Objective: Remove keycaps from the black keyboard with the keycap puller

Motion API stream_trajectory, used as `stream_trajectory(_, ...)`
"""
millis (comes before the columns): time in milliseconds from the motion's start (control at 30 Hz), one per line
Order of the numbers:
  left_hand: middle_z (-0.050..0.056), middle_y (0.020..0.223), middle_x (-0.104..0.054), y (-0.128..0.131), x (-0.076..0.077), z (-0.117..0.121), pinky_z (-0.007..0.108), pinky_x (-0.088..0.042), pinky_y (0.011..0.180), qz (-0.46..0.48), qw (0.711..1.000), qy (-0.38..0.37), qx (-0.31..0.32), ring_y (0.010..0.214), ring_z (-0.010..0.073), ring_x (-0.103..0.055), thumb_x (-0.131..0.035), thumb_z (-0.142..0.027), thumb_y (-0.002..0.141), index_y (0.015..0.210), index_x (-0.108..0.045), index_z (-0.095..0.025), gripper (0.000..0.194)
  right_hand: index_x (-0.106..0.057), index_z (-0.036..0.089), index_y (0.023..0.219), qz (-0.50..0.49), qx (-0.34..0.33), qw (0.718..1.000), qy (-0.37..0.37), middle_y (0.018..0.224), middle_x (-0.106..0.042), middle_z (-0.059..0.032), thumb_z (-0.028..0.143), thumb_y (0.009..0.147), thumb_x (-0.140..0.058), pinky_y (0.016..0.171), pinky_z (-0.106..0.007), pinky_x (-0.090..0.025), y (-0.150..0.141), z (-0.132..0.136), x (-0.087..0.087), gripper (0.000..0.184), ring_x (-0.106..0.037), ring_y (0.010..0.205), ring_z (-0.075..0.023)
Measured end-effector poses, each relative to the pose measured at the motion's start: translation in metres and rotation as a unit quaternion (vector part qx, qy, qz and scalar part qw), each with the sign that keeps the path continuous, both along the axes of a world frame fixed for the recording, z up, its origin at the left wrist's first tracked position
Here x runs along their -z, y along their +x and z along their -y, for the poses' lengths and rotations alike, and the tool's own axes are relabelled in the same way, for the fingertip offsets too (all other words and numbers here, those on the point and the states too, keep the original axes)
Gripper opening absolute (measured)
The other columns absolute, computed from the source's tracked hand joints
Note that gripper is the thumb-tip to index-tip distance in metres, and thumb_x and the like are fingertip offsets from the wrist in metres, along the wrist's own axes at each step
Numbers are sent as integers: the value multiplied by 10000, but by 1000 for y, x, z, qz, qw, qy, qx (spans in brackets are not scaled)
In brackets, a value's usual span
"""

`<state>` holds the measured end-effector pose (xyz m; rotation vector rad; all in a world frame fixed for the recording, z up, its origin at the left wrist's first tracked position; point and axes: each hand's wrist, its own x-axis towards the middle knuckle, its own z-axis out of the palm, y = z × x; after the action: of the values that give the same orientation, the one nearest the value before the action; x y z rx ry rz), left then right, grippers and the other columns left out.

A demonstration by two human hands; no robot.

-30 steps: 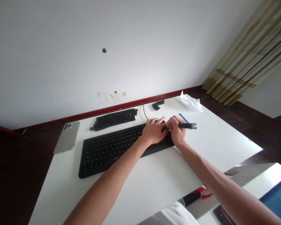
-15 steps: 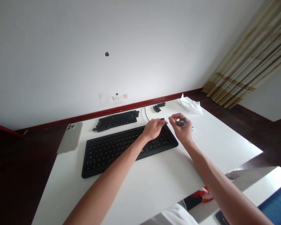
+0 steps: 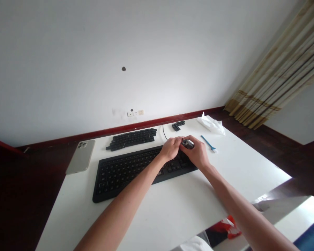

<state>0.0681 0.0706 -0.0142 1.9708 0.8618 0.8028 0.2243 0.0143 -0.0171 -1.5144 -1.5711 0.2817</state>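
Both my hands meet over the right end of a black keyboard (image 3: 125, 171) lying on a white table (image 3: 172, 205). My right hand (image 3: 199, 155) is closed round a small dark pen-like tool (image 3: 187, 143). The fingertips of my left hand (image 3: 170, 148) are curled and pinch the same tool from the left. The tool's tip is hidden between the fingers. The keyboard's right keys lie just under both hands.
Behind the keyboard lie a long block of loose black keycaps (image 3: 132, 138), a smaller cluster of keycaps (image 3: 178, 125) and a thin black cable (image 3: 164, 132). A blue brush (image 3: 208, 143) and crumpled white tissue (image 3: 211, 123) are at right. A phone (image 3: 81, 157) overhangs the table's left edge.
My right hand lifted the tool off the keyboard, swung it out to the right, then brought it back to my left hand. The blue brush is now uncovered.
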Motion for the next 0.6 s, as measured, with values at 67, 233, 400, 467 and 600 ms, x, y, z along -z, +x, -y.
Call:
stream_trajectory(67,24,1355,-747,0,2,0,340,-449,1196,16,1000,2,1,1353,211,-634,-294,-346,1105,1196,-746,-248,472,-725,245,969,-11,7,1000,-8,942,-784,-20,365,828,-753,780,-350,-509,-2,0,0,187,-696,824,-246)
stream_trajectory(233,36,1349,-752,1,5,-1,370,-475,1174,16,1000,12,-1,1323,235,-656,-292,-356,1113,1203,-751,-232,484,-720,246,937,-11,31,999,-11,895,-786,-19,386,808,-765,740,-345,-506,-6,0,-1,195,-686,771,-244)
stream_trajectory(400,30,1298,-773,0,3,0,376,-516,1118,19,999,26,13,1267,263,-687,-299,-392,1128,1200,-754,-231,488,-723,256,914,12,58,998,-11,832,-773,-22,370,822,-740,710,-348,-499,-7,1,-3,148,-677,725,-247)
stream_trajectory(467,41,1380,-736,0,3,1,390,-497,1150,22,999,26,-3,1345,274,-642,-316,-432,1130,1295,-720,-234,479,-731,256,925,24,63,998,-11,832,-775,-26,375,838,-727,702,-346,-496,-1,-3,-7,147,-680,723,-247)
stream_trajectory(600,77,1464,-678,1,6,3,410,-460,1198,11,999,6,-48,1410,269,-589,-400,-465,1115,1455,-621,-226,471,-766,244,980,53,62,997,-17,891,-797,-44,418,833,-754,725,-356,-506,34,-37,-25,228,-707,776,-262)
